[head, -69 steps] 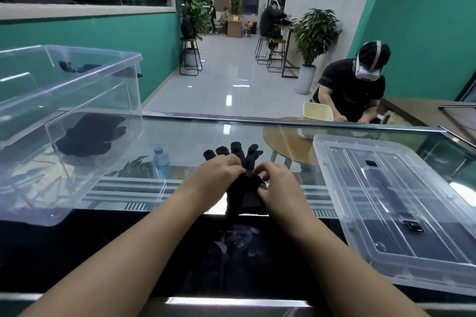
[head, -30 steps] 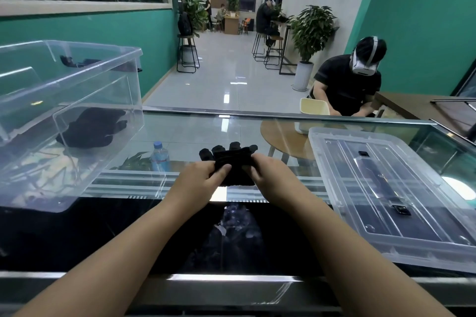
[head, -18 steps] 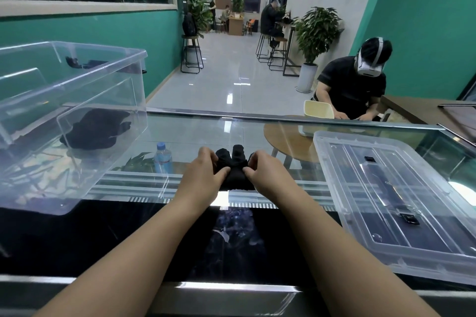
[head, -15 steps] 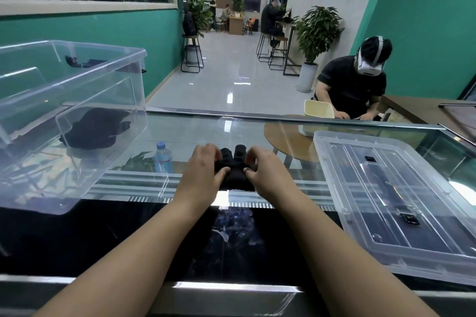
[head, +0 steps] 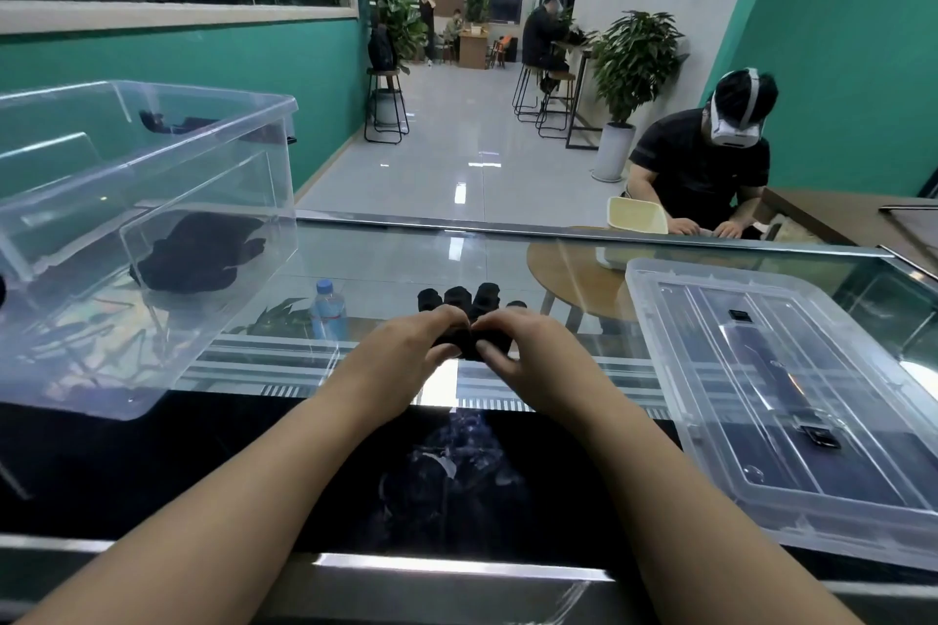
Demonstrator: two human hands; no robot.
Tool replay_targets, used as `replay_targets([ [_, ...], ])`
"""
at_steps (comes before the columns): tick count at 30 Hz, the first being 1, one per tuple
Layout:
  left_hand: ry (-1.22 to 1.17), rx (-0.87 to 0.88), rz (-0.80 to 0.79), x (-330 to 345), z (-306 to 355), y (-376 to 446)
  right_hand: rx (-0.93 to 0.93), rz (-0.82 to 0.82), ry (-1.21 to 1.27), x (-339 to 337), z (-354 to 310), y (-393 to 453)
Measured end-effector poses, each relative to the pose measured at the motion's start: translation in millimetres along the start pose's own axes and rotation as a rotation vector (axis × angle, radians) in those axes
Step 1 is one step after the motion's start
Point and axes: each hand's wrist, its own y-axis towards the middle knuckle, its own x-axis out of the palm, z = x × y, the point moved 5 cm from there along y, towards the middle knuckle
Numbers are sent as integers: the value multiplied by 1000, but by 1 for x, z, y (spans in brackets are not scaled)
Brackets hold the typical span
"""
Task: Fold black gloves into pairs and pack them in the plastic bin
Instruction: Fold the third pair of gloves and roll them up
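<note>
A pair of black gloves lies bunched on the glass counter at the centre, its fingertips sticking up beyond my knuckles. My left hand and my right hand both grip it from either side, thumbs pressing into the fabric. The clear plastic bin stands at the left, tilted toward me. Inside it a folded bundle of black gloves rests against the wall. Another dark glove shows near the bin's far rim.
The bin's clear lid lies flat at the right. A water bottle shows below the glass. Beyond the counter a person in a headset sits at a table. The counter's metal front edge runs under my forearms.
The gloves were stretched long, then folded shorter between my hands. Now both hands squeeze the bundle tighter, and the glove fingertips show above my knuckles again.
</note>
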Motion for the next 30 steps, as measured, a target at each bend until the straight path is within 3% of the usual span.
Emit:
replay_targets([
  [3, 61, 9, 37, 2, -4, 2, -11, -108, -75, 6, -1, -5],
  [7, 200, 78, -10, 2, -8, 3, 4, -48, -81, 6, -1, -3],
  [11, 225, 201, 5, 2, -3, 5, 69, -53, -49, 10, 8, -3],
  [15, 241, 269, 36, 1, 2, 3, 20, -43, -60, 12, 7, -7],
  [19, 164, 234, 15, 1, 8, -1, 37, 25, -138, 9, 6, -9],
  [23, -93, 45, -17, -1, 2, -8, 91, -22, -86, 7, 1, -17],
  [30, -81, 26, -85, -4, 8, -20, 50, -106, -63, 0, -9, -31],
])
